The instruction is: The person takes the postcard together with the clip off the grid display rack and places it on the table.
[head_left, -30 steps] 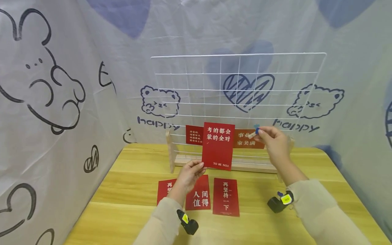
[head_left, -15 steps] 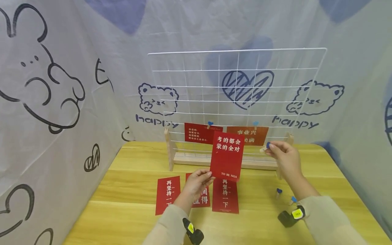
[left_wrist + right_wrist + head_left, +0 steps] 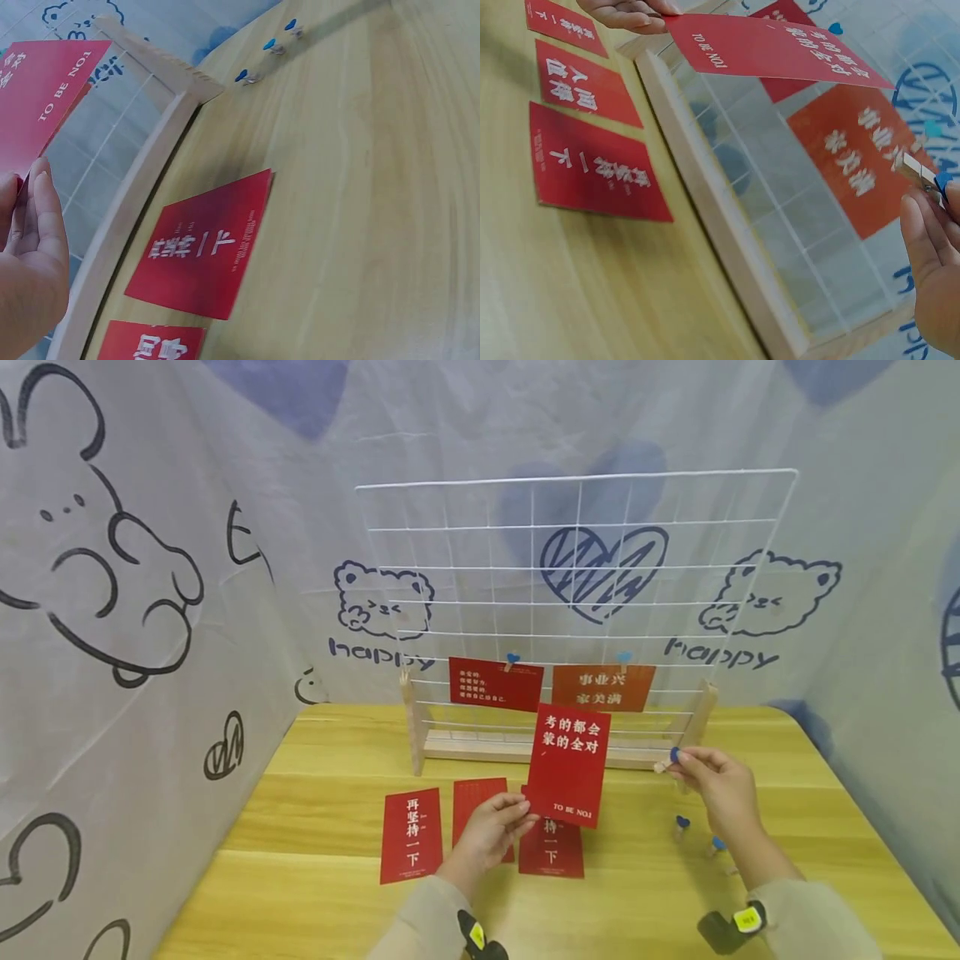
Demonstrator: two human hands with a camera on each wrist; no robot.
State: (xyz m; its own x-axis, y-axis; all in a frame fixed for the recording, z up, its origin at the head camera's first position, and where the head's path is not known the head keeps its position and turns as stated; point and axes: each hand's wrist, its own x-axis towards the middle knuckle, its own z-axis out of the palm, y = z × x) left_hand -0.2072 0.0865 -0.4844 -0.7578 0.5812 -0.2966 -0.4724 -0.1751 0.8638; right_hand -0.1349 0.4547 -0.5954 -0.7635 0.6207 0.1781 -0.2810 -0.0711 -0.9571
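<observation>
My left hand (image 3: pixel 491 831) pinches a red card (image 3: pixel 570 764) with white lettering by its lower left edge, holding it upright above the table. In my right hand (image 3: pixel 723 785), thumb and fingers pinch a small wooden clothespin (image 3: pixel 922 174) with a dark blue heart. Behind the held card stands a white wire grid (image 3: pixel 525 568) in a wooden base. Two cards hang on it by heart clothespins: a red card (image 3: pixel 495 685) at left and an orange-red card (image 3: pixel 600 687) at right.
Three red cards lie in a row on the wooden table: a left card (image 3: pixel 411 835), a middle card (image 3: pixel 480 793) and a right card (image 3: pixel 551 860) partly hidden. Several blue-heart clothespins (image 3: pixel 274 46) lie at the right. Printed cloth (image 3: pixel 262 485) surrounds the table.
Both hands have come down and to the right, away from the grid, with the card and the clothespin still held. The head view has tilted slightly.
</observation>
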